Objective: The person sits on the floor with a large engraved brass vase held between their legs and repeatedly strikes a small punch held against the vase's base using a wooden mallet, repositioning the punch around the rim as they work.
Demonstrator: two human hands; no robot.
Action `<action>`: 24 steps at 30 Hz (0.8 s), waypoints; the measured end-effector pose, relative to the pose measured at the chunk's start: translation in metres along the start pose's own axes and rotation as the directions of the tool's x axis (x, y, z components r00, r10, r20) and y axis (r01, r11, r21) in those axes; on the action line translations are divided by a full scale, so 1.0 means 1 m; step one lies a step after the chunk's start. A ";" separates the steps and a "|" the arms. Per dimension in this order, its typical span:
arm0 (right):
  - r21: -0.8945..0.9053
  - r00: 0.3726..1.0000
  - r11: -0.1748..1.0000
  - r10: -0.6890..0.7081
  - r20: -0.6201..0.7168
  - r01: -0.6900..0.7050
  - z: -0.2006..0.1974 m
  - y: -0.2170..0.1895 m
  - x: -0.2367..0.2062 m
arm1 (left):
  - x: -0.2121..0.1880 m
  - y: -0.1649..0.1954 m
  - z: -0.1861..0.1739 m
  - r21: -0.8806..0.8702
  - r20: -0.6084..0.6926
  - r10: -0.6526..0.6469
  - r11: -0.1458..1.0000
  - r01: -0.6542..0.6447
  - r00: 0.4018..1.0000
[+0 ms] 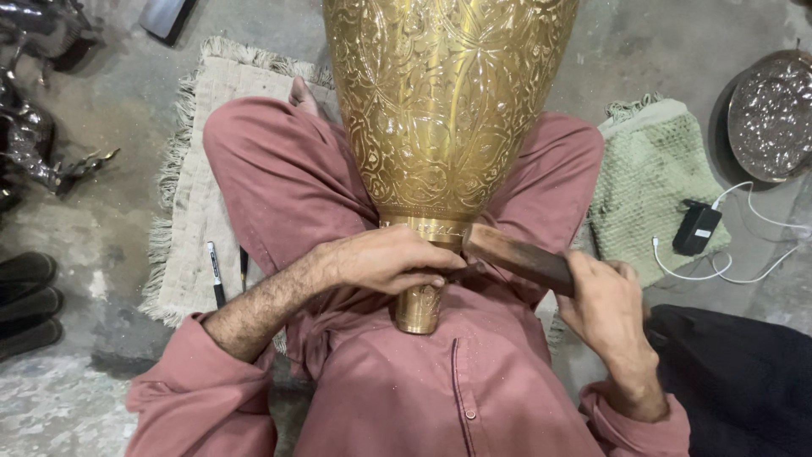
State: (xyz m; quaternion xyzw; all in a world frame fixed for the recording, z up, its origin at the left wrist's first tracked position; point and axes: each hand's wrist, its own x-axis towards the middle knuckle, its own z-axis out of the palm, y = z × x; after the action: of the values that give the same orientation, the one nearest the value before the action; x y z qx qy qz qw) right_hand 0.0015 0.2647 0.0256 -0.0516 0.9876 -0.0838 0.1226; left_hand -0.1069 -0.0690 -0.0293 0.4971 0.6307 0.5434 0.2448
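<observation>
At the left edge of the frame dark shoes (27, 296) stand on the floor, and two pens (216, 272) lie on a fringed mat (194, 211). In the centre a large engraved brass vase (440, 110) rests on the person's lap. The left hand (385, 258) has its fingers pressed together around the vase's narrow neck, seemingly steadying a small tool. The right hand (605, 305) grips a wooden mallet (516, 254), fingers curled tight. Engraving looks under way; a controlled tap seems due. A green cloth (651, 169) carries a charger (697, 228) at right.

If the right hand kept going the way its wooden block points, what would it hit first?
The right hand drives the wooden block up-left; it would probably meet the brass vase neck first, beside the left hand.
</observation>
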 end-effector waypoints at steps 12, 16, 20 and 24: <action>0.142 0.957 0.989 -0.001 -0.290 0.044 0.012 0.005 -0.023 | 0.002 0.003 -0.006 -0.055 0.072 -0.015 0.998 0.019 0.997; 0.242 0.969 0.970 0.033 -0.244 0.028 0.006 0.011 -0.022 | 0.004 0.006 -0.008 0.003 0.029 0.055 0.998 -0.055 0.998; 0.560 0.986 0.828 0.074 -0.150 0.023 -0.004 0.006 -0.018 | 0.006 0.005 -0.010 0.001 0.074 0.034 0.999 -0.035 0.997; 0.288 0.959 0.952 -0.016 -0.282 0.101 -0.008 -0.004 -0.019 | 0.005 0.005 -0.009 -0.066 0.118 -0.034 0.997 0.042 0.992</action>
State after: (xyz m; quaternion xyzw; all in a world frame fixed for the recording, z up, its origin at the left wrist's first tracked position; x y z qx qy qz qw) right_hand 0.0184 0.2644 0.0388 -0.0496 0.9688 -0.2425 -0.0127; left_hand -0.1151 -0.0687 -0.0208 0.5074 0.6057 0.5296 0.3084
